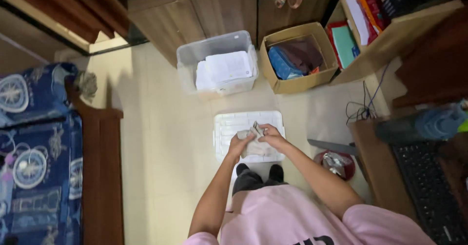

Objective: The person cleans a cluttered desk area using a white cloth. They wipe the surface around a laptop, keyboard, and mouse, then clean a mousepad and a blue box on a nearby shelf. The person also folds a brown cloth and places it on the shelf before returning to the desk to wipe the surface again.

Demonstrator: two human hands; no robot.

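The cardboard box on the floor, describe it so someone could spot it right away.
Look along the wooden cabinets at the top of the view. Two containers sit on the floor there; the cardboard box is the right one, beside the clear plastic bin of white papers. It alone is brown and holds dark cloth.

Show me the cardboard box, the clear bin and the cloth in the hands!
cardboard box (296, 85): head view, front wall.
clear plastic bin (214, 47): head view, back wall.
grey cloth (257, 148): head view, hanging middle.

Lid (229, 123) on floor; tub (217, 62) behind it, box (297, 57) right of tub.
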